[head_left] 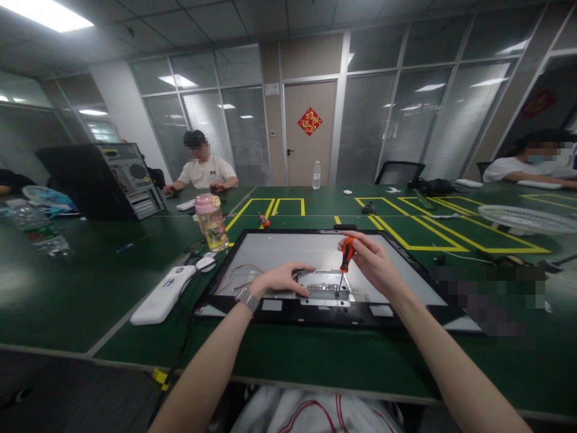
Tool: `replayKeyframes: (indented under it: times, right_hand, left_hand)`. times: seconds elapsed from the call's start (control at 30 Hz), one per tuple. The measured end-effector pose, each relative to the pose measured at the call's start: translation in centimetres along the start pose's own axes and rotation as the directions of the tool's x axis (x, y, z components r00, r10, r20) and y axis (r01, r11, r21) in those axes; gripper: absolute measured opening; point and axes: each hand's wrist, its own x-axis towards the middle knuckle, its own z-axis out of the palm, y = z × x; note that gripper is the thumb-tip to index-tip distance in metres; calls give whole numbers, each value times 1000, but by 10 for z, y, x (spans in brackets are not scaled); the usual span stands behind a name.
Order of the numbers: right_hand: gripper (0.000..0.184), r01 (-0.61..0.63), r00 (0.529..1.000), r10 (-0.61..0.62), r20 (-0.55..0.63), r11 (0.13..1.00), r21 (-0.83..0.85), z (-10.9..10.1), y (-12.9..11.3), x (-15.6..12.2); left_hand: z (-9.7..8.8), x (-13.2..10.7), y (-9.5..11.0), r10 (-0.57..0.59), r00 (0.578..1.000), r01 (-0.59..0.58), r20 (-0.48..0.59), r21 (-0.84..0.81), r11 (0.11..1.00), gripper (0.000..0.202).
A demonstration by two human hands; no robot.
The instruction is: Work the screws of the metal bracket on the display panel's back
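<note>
A flat monitor panel (396, 264) with a black frame lies on the green table in front of me. On its near middle part sits a metal bracket (324, 294). My right hand (374, 261) grips an orange and black screwdriver (347, 254) by the top of its handle. The shaft points down, its tip at the right part of the bracket. My left hand (279, 280) rests at the bracket's left side, thumb and fingers spread around its edge. Thin cables (238, 275) lie on the panel left of that hand.
Left of the panel are a white power bank-like device (164, 294) and a pink-lidded bottle (211, 222). A black computer case (103, 180) stands farther left. A clear bottle (317, 175) stands at the back. One person (205, 168) sits across the table, another (532, 165) at right.
</note>
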Motion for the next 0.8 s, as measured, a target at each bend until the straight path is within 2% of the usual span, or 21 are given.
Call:
replayKeyframes:
  times: [0.13, 0.23, 0.4, 0.5, 0.67, 0.8]
  right_hand:
    - [25, -3, 997, 2, 73, 1000, 8, -1, -3, 0]
    - [30, 12, 994, -5, 112, 998, -65, -3, -4, 0]
    - [24, 148, 988, -156, -2, 941, -303, -1, 0, -1]
    - [19, 205, 973, -229, -29, 915, -347, -1, 4, -1]
    - [27, 173, 983, -182, -10, 946, -276, -4, 6, -1]
    - [18, 159, 978, -192, -82, 940, -302, -1, 5, -1]
  left_hand:
    - [0, 1, -2, 18, 1000, -18, 8, 5, 1000, 78]
    - [1, 1, -2, 18, 1000, -18, 1, 10, 1000, 77]
    - [1, 1, -2, 23, 1000, -23, 6, 10, 1000, 78]
    - [1, 2, -3, 18, 1000, -18, 4, 10, 1000, 78]
    - [2, 3, -6, -7, 1000, 7, -1, 12, 1000, 79]
    - [2, 3, -6, 2, 1000, -2, 2, 0, 1000, 79]
